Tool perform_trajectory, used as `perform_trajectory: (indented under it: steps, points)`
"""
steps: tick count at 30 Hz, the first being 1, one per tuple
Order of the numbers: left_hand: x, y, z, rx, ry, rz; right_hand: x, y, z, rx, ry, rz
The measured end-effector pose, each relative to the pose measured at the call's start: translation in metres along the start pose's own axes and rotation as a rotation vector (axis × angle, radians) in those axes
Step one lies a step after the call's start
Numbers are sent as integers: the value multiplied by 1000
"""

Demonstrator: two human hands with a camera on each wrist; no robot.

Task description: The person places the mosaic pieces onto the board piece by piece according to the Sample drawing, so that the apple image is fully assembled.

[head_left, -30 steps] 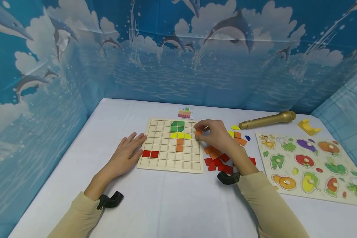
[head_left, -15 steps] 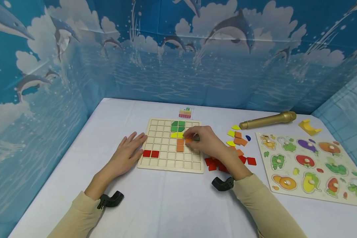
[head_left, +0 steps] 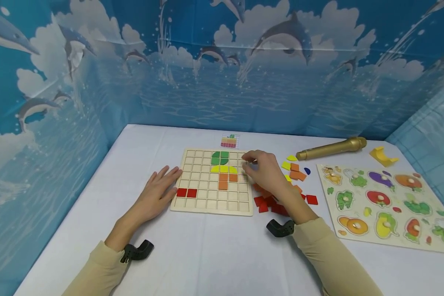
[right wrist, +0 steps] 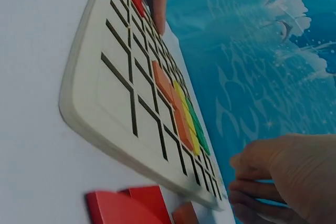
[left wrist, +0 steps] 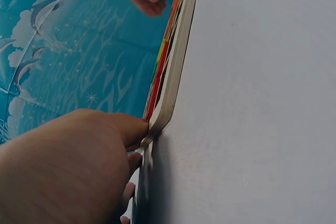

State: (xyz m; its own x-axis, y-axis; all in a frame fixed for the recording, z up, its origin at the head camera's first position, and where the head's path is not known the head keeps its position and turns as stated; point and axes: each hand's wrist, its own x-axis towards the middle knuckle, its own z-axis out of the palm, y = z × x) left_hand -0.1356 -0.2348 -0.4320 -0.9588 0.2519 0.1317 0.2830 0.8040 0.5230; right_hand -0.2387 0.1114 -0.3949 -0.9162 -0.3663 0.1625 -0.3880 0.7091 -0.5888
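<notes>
A wooden grid board point(head_left: 207, 205) lies on the white table, holding green tiles point(head_left: 220, 158), a row of yellow tiles point(head_left: 223, 169), three orange tiles point(head_left: 223, 185) and two red tiles point(head_left: 186, 193). My left hand point(head_left: 155, 195) rests beside the board, its fingers spread and touching the left edge. In the left wrist view the thumb lies against the board's corner. Above the board's right edge hovers my right hand point(head_left: 268, 172), fingers loosely bent; the right wrist view shows no tile in that hand point(right wrist: 283, 174). Under and beside it lie loose red tiles point(head_left: 264, 203) and orange tiles point(head_left: 297, 175).
A small picture card point(head_left: 230, 141) lies behind the board. To the right are a gold microphone point(head_left: 333, 149), a yellow arched block point(head_left: 382, 157), a vegetable puzzle board point(head_left: 362, 201), loose yellow pieces point(head_left: 286, 165) and a blue piece point(head_left: 307, 171). A dolphin-print curtain point(head_left: 222, 94) stands behind.
My right hand moved left over the board with an orange tile, set it beside the upper orange tile, let go and drew back right. The left hand has stayed in place.
</notes>
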Motion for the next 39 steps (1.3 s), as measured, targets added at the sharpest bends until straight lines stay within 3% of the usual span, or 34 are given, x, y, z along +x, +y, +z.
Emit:
perform_trajectory:
  steps: [6, 10, 17, 26, 32, 39]
  points:
    - [-1, 2, 1, -1, 1, 2, -17, 22, -19, 132, 110, 134]
    - [-1, 0, 1, 2, -2, 0, -32, 35, -30, 209, 187, 181]
    - [-2, -1, 0, 1, 0, 3, -50, 48, -48, 69, 279, 265]
    - [-1, -1, 2, -2, 2, 12, -55, 59, -43, -5, 224, 308]
    - [0, 2, 2, -5, -1, 17, -54, 66, -38, -19, 243, 338]
    - [-1, 0, 2, -2, 11, 18, -48, 66, -29, -31, 207, 289]
